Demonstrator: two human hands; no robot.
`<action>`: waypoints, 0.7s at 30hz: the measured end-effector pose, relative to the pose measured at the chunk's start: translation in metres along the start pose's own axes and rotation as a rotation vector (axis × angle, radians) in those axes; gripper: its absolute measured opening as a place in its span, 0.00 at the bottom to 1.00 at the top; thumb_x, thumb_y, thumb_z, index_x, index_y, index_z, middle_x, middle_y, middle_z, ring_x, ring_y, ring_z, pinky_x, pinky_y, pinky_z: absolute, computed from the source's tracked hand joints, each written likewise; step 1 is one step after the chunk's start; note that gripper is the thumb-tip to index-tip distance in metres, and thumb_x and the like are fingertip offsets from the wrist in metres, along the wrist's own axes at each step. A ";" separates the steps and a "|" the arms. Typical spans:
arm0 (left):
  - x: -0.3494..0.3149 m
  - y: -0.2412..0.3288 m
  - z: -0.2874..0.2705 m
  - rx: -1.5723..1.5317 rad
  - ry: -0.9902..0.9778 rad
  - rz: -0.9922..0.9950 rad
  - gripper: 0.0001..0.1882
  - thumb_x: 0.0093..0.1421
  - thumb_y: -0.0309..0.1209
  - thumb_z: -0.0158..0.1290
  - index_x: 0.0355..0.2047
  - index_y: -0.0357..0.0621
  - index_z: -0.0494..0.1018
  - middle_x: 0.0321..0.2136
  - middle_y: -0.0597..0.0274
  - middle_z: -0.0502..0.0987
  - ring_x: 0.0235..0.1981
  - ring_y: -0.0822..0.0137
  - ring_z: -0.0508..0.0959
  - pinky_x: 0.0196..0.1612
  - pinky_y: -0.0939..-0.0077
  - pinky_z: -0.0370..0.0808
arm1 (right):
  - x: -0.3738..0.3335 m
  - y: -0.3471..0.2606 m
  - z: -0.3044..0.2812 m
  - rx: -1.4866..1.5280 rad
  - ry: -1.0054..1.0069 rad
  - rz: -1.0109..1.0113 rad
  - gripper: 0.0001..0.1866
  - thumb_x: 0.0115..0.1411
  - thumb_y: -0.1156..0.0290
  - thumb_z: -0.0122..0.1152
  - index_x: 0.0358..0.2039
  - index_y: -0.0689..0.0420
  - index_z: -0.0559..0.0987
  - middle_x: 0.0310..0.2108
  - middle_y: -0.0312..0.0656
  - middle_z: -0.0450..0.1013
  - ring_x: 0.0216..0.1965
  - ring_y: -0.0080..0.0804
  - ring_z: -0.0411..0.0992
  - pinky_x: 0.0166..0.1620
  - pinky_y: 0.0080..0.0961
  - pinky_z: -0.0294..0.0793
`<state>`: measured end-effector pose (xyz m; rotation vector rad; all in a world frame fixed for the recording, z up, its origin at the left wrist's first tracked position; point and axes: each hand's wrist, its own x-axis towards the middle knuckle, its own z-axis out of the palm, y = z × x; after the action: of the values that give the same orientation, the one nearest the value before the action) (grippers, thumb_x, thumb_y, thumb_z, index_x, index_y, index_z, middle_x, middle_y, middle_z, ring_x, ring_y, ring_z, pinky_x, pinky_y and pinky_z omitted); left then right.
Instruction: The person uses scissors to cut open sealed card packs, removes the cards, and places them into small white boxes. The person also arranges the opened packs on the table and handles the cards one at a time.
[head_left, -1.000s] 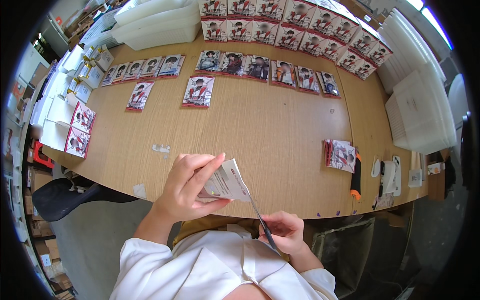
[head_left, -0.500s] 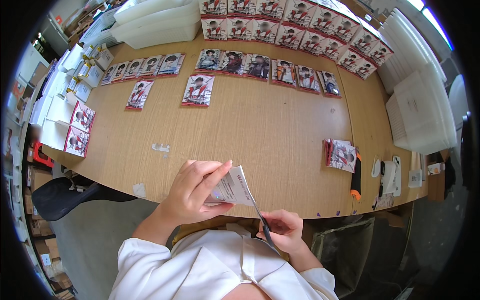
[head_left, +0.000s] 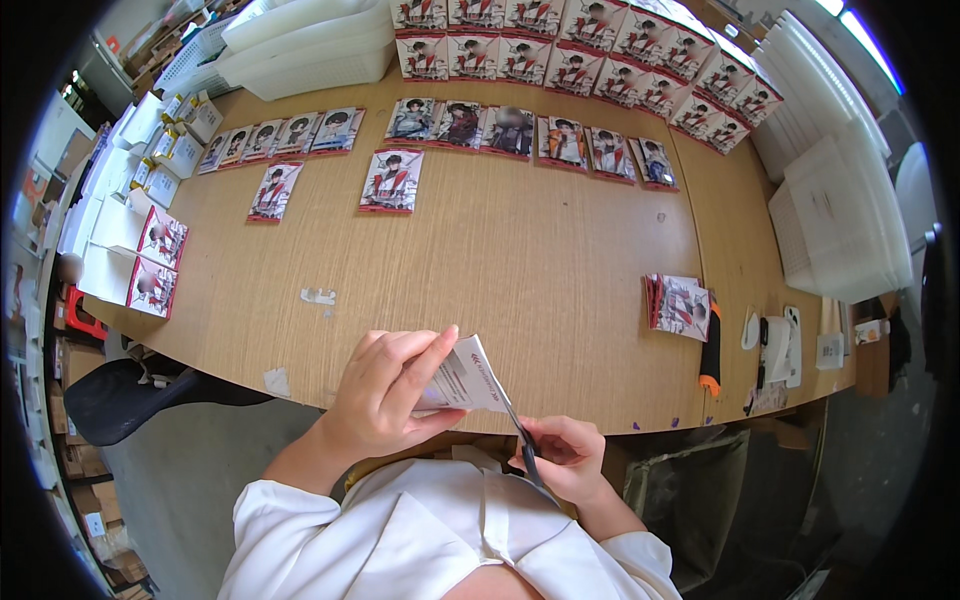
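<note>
Surface: wooden tabletop (head_left: 520,270) fills the centre of the frame, its near edge curving across the lower middle.
Left hand: left hand (head_left: 385,395) sits at lower centre, over the near tabletop edge; its grip is narrow, fingers and thumb pinched on the white packet (head_left: 468,378).
Packet: small, flat and white, tilted, held just above the tabletop edge between the two hands.
Right hand: right hand (head_left: 562,460) lies lower centre-right, below the tabletop edge; its grip is closed around the scissors (head_left: 522,450).
Scissors: dark blades angle up and left to meet the packet's lower right edge.
Card rows: picture cards (head_left: 520,130) lie in rows across the upper middle; more run along the top edge.
Card stack: a small stack of cards (head_left: 680,305) lies at right of centre.
Knife: black and orange utility knife (head_left: 710,350) lies just right of the stack.
Trays: white trays (head_left: 310,45) stand at upper left.
Chair: black chair (head_left: 120,395) stands at lower left.
</note>
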<state>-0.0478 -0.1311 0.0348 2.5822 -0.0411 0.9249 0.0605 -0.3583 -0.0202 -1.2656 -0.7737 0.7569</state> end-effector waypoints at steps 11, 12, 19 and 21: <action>-0.002 0.003 0.002 0.002 -0.025 0.017 0.41 0.37 0.33 0.70 0.53 0.33 0.69 0.41 0.57 0.70 0.37 0.62 0.73 0.36 0.70 0.69 | 0.001 0.000 0.000 -0.063 0.017 -0.019 0.18 0.51 0.84 0.66 0.44 0.70 0.76 0.30 0.37 0.76 0.27 0.12 0.69 0.28 0.08 0.69; -0.002 0.003 0.002 0.007 -0.031 0.021 0.41 0.37 0.33 0.70 0.53 0.33 0.69 0.41 0.57 0.70 0.37 0.62 0.73 0.36 0.70 0.69 | 0.001 -0.001 -0.001 -0.065 0.007 -0.004 0.18 0.51 0.84 0.65 0.44 0.70 0.76 0.30 0.38 0.76 0.27 0.12 0.69 0.28 0.08 0.69; -0.003 0.004 0.003 0.021 -0.041 0.024 0.40 0.36 0.32 0.69 0.53 0.33 0.69 0.41 0.57 0.70 0.38 0.62 0.73 0.37 0.69 0.69 | 0.003 0.001 0.000 -0.102 0.020 -0.030 0.18 0.51 0.83 0.63 0.45 0.70 0.76 0.31 0.40 0.77 0.27 0.14 0.71 0.28 0.09 0.70; -0.004 0.004 0.004 0.013 -0.051 0.026 0.40 0.37 0.32 0.69 0.53 0.32 0.69 0.41 0.57 0.70 0.38 0.62 0.73 0.37 0.69 0.69 | 0.003 0.001 0.000 -0.063 0.019 -0.013 0.18 0.52 0.84 0.62 0.45 0.71 0.76 0.32 0.40 0.77 0.28 0.15 0.73 0.28 0.10 0.71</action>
<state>-0.0495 -0.1364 0.0308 2.6230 -0.0833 0.8715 0.0618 -0.3559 -0.0213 -1.3209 -0.7947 0.7138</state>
